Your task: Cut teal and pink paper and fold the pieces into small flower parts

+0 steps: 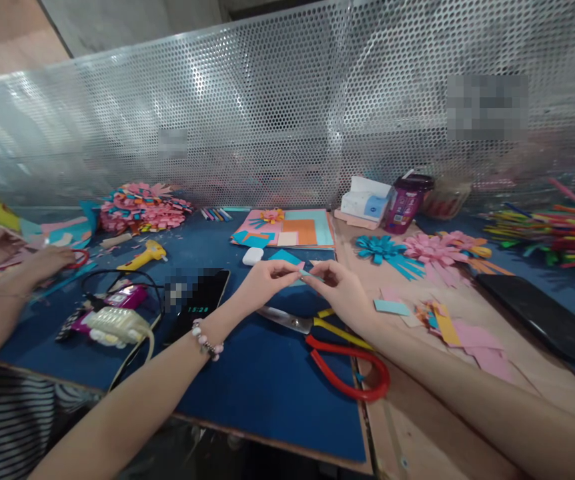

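Two bare hands, fingertips almost meeting. Left hand (271, 281) and right hand (340, 291) both pinched, thumb to finger, on one small pale-blue paper piece (304, 274). Piece sits right between the fingertips, mostly covered; can't tell if it's folded.

Teal paper (287, 257) just beyond the fingertips. White case (253, 256) beyond and left of them, paper stack (324, 230) farther out. Scissors (300, 324), red handles, lie on the near side of the fingers, partly under the right wrist. Phone (207, 293) left of the left fingers, yellow glue gun (146, 256) well left. Blue paper flower (378, 248) and pink paper flower (432, 250) right of the right fingers. Purple cup (406, 205) behind those. Co-worker's hand (52, 261) far left, well apart from these fingers.
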